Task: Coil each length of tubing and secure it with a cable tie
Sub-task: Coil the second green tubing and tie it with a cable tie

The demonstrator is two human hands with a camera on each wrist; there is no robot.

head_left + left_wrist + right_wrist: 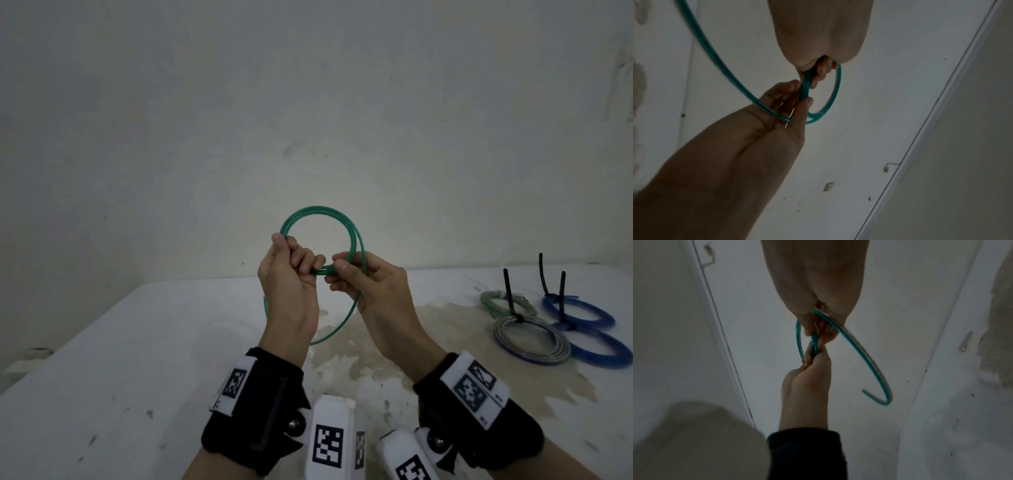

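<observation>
Above the white table [137, 342] I hold a green tubing coil [318, 208] upright, wound in a few loops. My left hand [301, 260] grips the coil's lower left arc with curled fingers. My right hand [346, 270] pinches the bottom of the coil just beside it, thumb against fingers. A loose tail [339, 329] drops from the right hand and curves back behind my left wrist. In the left wrist view the left hand [824, 71] and right hand [795, 97] meet on the tubing [836, 91]. The right wrist view shows the tail [865, 356] ending free.
At the table's right lie several coils tied with black cable ties [508, 291] that stick upward: a grey coil [532, 342], two blue coils [579, 311] and a pale green one [496, 303]. A plain wall stands behind. The tabletop is stained near the middle.
</observation>
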